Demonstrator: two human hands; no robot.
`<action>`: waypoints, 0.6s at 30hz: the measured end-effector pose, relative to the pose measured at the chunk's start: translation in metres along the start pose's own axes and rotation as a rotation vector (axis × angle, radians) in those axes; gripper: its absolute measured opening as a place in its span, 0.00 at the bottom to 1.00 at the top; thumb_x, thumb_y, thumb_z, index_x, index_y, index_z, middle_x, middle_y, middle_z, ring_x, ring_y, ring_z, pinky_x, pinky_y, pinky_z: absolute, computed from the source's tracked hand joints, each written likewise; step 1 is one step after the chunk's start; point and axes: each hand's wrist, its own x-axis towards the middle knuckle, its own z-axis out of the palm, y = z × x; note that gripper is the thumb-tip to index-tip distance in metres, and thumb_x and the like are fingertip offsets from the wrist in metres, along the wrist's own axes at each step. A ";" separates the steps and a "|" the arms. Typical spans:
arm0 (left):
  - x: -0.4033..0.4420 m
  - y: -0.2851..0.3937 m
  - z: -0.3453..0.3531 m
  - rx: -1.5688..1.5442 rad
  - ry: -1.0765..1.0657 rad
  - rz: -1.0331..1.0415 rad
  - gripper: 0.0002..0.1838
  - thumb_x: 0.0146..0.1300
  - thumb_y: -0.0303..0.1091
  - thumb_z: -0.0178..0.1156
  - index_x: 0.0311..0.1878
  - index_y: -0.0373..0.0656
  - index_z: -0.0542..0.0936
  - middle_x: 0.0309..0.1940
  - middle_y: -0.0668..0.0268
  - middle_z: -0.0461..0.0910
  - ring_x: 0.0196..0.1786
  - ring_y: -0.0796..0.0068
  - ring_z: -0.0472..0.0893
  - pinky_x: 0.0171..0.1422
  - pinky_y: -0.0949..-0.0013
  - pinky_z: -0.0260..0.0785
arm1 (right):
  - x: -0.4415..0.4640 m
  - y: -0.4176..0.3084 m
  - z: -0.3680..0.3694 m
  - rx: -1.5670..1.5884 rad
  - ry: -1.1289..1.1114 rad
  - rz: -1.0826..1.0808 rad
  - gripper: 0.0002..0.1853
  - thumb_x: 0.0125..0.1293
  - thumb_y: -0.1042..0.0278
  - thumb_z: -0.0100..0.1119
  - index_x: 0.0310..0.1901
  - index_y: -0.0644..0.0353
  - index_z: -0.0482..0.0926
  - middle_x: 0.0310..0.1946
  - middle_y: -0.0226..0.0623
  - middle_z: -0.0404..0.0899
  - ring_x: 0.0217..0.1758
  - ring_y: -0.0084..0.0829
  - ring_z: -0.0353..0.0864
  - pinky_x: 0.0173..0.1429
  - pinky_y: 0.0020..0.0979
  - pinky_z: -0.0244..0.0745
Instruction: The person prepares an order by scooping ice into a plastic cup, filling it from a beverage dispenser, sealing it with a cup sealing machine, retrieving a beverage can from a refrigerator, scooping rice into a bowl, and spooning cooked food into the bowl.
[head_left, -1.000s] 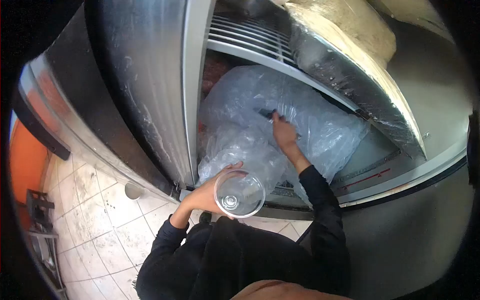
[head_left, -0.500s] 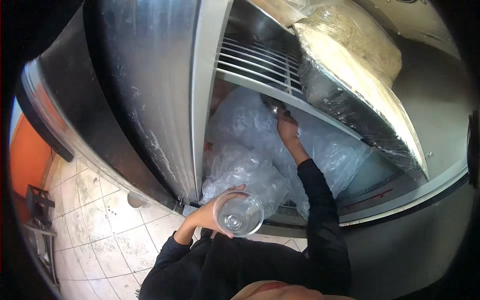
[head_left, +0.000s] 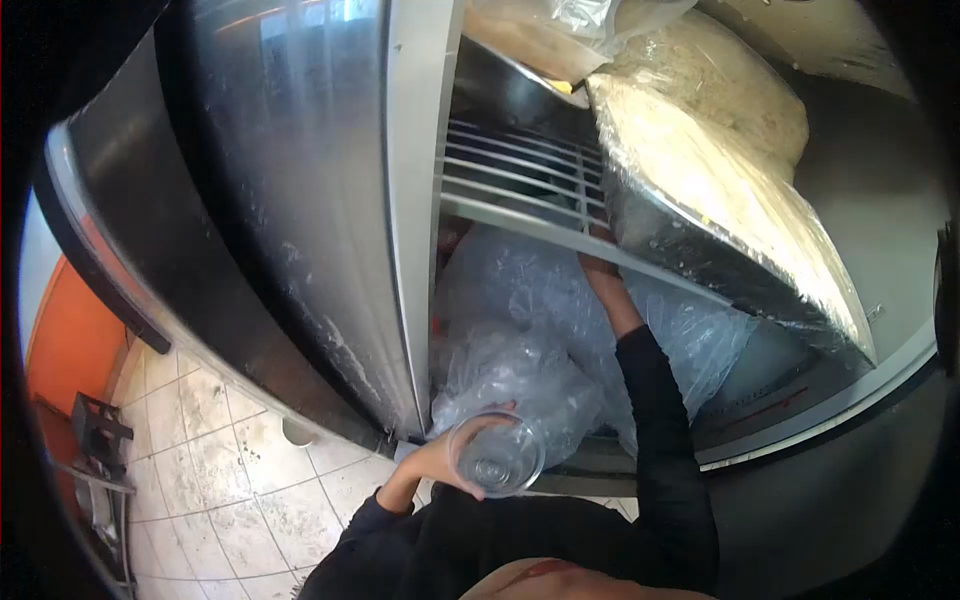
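Observation:
A clear, round plastic container is held by my left hand, its fingers wrapped round the left side. My right arm reaches under the wire shelf inside the open steel cabinet. Of my right hand only the back part and wrist show; the shelf edge hides the fingers and whatever they hold. Crumpled clear plastic bags fill the space below the shelf, beneath and beside my right wrist.
On the shelf stand a plastic-wrapped tray with pale contents and a dark metal pan. A large wrapped bundle lies behind. The steel door stands at left, over tiled floor.
My right hand, with a metal scoop-like tool visible earlier, has moved deeper under the shelf and its fingers are now hidden. The view has shifted; my left hand still holds the container.

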 end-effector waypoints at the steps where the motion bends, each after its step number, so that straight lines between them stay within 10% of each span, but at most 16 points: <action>1: 0.000 0.002 0.002 -0.019 -0.004 -0.017 0.50 0.26 0.53 0.70 0.54 0.37 0.60 0.57 0.54 0.55 0.63 0.58 0.50 0.63 0.60 0.42 | -0.012 -0.004 0.006 -0.271 -0.016 0.048 0.14 0.54 0.71 0.41 0.43 0.62 0.69 0.36 0.50 0.73 0.40 0.48 0.71 0.47 0.42 0.64; 15: -0.003 -0.004 0.000 0.005 -0.042 -0.040 0.52 0.22 0.47 0.73 0.55 0.36 0.59 0.59 0.54 0.51 0.64 0.60 0.48 0.63 0.63 0.41 | -0.004 0.011 -0.037 0.093 0.107 0.054 0.10 0.51 0.70 0.46 0.33 0.62 0.74 0.27 0.45 0.75 0.30 0.49 0.73 0.34 0.41 0.68; 18: 0.003 -0.001 0.002 -0.025 -0.015 0.014 0.51 0.26 0.54 0.69 0.55 0.38 0.59 0.57 0.53 0.55 0.63 0.57 0.51 0.63 0.61 0.43 | -0.028 0.016 0.005 -0.136 -0.053 0.273 0.16 0.50 0.71 0.46 0.45 0.58 0.67 0.25 0.47 0.74 0.29 0.49 0.74 0.34 0.41 0.69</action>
